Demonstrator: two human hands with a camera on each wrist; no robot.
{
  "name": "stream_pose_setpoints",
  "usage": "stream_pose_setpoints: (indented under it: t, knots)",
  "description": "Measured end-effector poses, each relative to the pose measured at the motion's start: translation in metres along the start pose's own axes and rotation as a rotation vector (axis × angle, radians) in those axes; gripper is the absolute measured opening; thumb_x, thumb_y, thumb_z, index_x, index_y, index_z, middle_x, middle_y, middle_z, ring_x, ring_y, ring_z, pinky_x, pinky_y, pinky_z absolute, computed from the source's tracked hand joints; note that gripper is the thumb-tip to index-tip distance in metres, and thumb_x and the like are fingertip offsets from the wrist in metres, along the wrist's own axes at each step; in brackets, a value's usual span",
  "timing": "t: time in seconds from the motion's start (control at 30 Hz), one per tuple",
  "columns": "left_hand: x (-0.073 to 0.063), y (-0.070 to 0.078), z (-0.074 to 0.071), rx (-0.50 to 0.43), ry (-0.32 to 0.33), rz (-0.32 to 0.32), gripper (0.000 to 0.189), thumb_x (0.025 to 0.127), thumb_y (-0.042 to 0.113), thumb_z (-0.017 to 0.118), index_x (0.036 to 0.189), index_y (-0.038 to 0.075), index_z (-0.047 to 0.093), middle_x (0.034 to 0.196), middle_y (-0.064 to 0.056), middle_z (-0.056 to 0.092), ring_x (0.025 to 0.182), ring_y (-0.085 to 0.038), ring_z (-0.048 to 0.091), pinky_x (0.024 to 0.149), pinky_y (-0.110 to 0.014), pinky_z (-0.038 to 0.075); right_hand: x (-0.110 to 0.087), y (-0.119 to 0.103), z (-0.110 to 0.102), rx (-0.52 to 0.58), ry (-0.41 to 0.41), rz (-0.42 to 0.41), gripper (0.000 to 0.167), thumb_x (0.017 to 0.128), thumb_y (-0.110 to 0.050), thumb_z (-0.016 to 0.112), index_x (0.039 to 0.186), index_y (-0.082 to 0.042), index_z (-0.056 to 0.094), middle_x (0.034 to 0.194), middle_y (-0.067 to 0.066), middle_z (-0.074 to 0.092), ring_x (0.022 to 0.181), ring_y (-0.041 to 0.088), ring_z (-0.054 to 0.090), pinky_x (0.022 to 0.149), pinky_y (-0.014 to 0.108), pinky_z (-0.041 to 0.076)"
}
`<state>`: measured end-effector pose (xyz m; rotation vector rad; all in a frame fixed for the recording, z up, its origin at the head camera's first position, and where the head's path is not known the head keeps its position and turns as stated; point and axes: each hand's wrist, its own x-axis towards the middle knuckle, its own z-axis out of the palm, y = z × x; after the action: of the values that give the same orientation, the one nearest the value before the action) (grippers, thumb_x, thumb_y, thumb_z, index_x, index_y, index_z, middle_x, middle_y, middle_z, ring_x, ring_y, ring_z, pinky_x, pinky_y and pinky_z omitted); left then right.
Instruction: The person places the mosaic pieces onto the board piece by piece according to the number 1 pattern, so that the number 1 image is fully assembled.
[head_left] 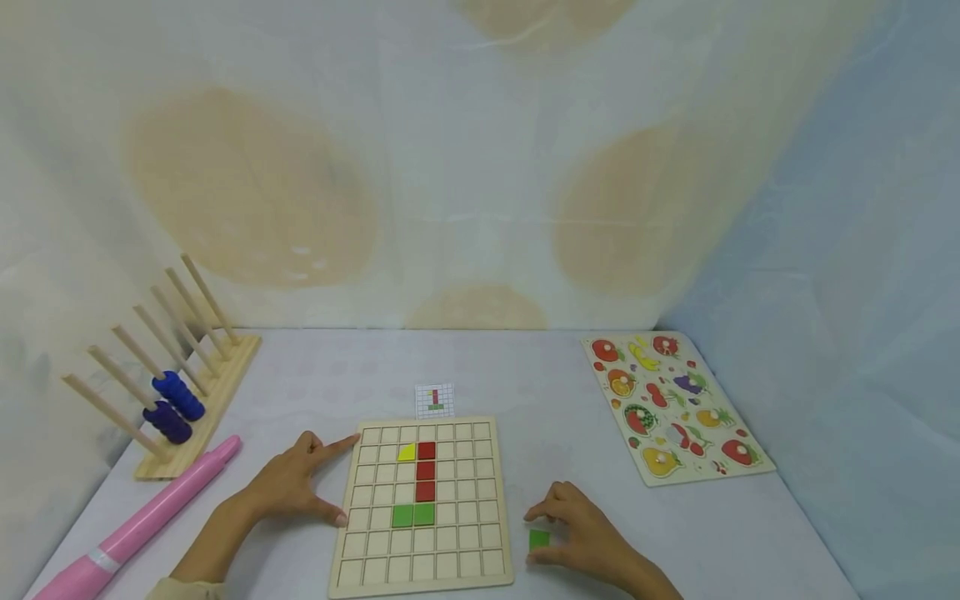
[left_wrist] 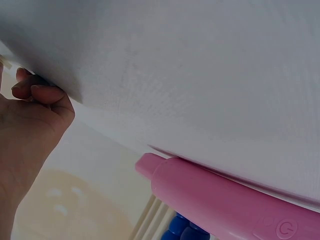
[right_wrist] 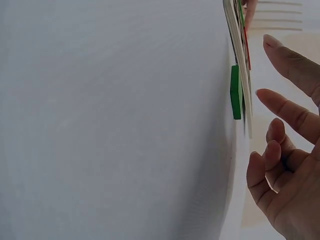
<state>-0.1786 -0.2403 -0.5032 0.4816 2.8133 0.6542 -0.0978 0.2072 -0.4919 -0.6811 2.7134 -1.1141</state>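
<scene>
A square wooden grid board (head_left: 429,590) lies on the table. Set in its cells are a yellow quarter-round tile (head_left: 407,452), a column of red tiles (head_left: 425,472) and two green tiles (head_left: 413,515). My left hand (head_left: 294,479) spreads thumb and index finger along the board's left edge, touching it; in the left wrist view its other fingers (left_wrist: 47,94) are curled. Right of the board, a loose green square tile (head_left: 539,540) lies flat on the table. My right hand (head_left: 581,533) has thumb and index finger apart around this tile; the right wrist view shows a gap between fingers and tile.
A small pattern card (head_left: 447,390) lies just behind the board. At the left stand a wooden peg rack (head_left: 242,357) with blue and purple beads and a pink cylindrical tool (head_left: 150,517). A fruit puzzle board (head_left: 697,477) lies at the right.
</scene>
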Motion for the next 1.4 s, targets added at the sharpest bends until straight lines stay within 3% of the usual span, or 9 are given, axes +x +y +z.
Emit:
stream_pose_setpoints:
  t: [0.53, 0.83, 1.17, 1.4]
  knots:
    - [-0.001, 0.0, 0.001, 0.015, 0.028, 0.045, 0.116, 0.052, 0.071, 0.084, 0.151, 0.03, 0.042, 0.099, -0.003, 0.036, 0.074, -0.015, 0.038, 0.063, -0.026, 0.031, -0.008, 0.01, 0.001, -0.022, -0.025, 0.01, 0.039, 0.072, -0.049, 0.082, 0.099, -0.021, 0.074, 0.088, -0.011, 0.046, 0.085, 0.001, 0.039, 0.075, 0.02, 0.039]
    - [-0.001, 0.004, -0.001, 0.004, 0.011, 0.013, 0.116, 0.051, 0.07, 0.085, 0.151, 0.03, 0.042, 0.099, -0.003, 0.036, 0.076, -0.016, 0.039, 0.064, -0.027, 0.032, -0.008, 0.016, 0.005, -0.051, 0.014, -0.044, 0.018, 0.08, -0.027, 0.082, 0.094, -0.021, 0.072, 0.087, -0.013, 0.046, 0.085, -0.001, 0.041, 0.076, 0.021, 0.043]
    - [-0.001, 0.003, -0.001, 0.003, 0.009, 0.005, 0.117, 0.05, 0.072, 0.084, 0.151, 0.032, 0.041, 0.099, -0.004, 0.036, 0.075, -0.016, 0.038, 0.063, -0.027, 0.03, -0.008, 0.016, 0.007, -0.009, 0.057, -0.079, 0.018, 0.079, -0.023, 0.083, 0.091, -0.02, 0.071, 0.088, -0.013, 0.049, 0.084, 0.0, 0.045, 0.075, 0.021, 0.045]
    - [-0.001, 0.002, -0.001, -0.012, 0.006, 0.0, 0.117, 0.05, 0.07, 0.085, 0.152, 0.034, 0.041, 0.1, -0.004, 0.036, 0.076, -0.016, 0.038, 0.065, -0.028, 0.031, -0.004, 0.013, 0.008, 0.029, 0.118, -0.153, 0.02, 0.077, -0.017, 0.084, 0.091, -0.02, 0.07, 0.087, -0.012, 0.051, 0.082, 0.001, 0.048, 0.073, 0.02, 0.046]
